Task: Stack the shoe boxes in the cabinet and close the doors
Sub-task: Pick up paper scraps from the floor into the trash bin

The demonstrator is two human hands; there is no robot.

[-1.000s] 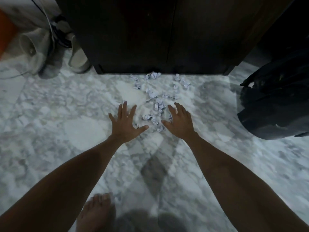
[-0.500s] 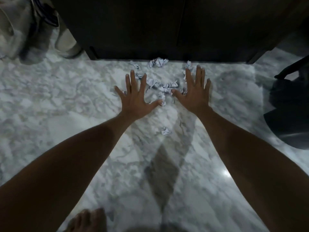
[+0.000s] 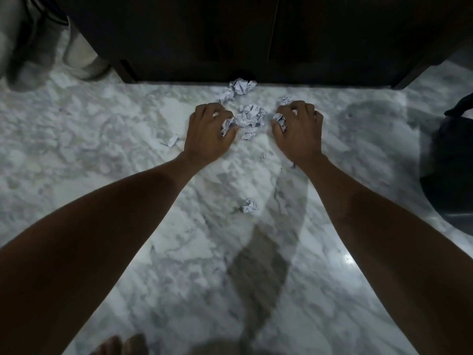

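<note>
Both your hands rest on the marble floor [image 3: 128, 155] in front of the closed cabinet [image 3: 256, 39]. Your left hand [image 3: 208, 133] has its fingers curled around a crumpled paper scrap [image 3: 227, 124], and your right hand [image 3: 298, 131] pinches another [image 3: 280, 120], with the paper pile [image 3: 250, 116] between them. No shoe boxes are in view. The scraps look light, soft and crushable, so gather them loosely from underneath
</note>
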